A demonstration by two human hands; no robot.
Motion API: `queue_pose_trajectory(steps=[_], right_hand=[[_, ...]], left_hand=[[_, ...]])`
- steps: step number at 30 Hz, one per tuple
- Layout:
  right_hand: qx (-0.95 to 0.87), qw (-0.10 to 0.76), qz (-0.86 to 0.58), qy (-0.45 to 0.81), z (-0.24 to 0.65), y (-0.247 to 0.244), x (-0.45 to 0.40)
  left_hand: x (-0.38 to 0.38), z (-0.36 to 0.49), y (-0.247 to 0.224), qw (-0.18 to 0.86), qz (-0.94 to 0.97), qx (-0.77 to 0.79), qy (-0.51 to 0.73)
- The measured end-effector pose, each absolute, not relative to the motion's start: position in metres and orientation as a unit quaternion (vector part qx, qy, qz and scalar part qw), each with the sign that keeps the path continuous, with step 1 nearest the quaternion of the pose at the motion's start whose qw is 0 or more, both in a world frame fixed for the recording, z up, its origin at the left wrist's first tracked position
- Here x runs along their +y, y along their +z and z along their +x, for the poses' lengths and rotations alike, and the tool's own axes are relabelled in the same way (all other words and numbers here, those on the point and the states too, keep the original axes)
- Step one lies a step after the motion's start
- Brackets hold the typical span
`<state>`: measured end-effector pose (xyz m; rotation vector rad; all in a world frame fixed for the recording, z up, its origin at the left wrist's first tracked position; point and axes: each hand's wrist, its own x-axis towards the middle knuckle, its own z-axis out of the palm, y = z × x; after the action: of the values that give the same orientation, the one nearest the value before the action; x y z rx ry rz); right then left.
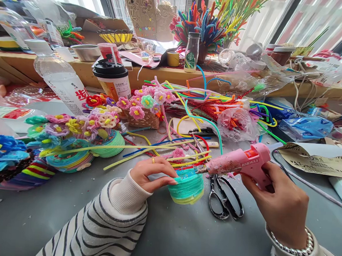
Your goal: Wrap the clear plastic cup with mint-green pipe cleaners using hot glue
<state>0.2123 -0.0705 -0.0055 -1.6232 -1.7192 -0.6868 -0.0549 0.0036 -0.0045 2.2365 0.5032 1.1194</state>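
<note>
A small round pot point(186, 189) wrapped in turquoise and pale yellow pipe cleaners is pinched at its left rim by my left hand point(153, 173). My right hand point(280, 202) grips a pink glue gun point(238, 163). Its nozzle points left and is at the pot's upper right rim; whether it touches cannot be made out. Black-handled scissors point(226, 197) lie on the grey table point(158, 235) to the right of the pot. Loose yellow pipe cleaners point(141, 147) and a pink fluffy piece point(177, 153) lie behind my left hand.
Pots of pipe-cleaner flowers point(69, 137) stand on the left, near a water bottle point(58, 78) and a lidded cup point(112, 78). A pile of pipe cleaners point(195, 102) lies behind. Printed backing paper point(316, 160) is on the right. A crowded ledge point(151, 74) runs along the windows.
</note>
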Motion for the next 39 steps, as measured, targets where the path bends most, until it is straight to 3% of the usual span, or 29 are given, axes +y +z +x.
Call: queue_pose_trajectory(steps=[39], right_hand=[[-0.652, 0.323, -0.633, -0.266, 0.219, -0.006, -0.071]], left_hand=[[0.004, -0.058, -0.019, 0.318, 0.818, 0.197, 0.437]])
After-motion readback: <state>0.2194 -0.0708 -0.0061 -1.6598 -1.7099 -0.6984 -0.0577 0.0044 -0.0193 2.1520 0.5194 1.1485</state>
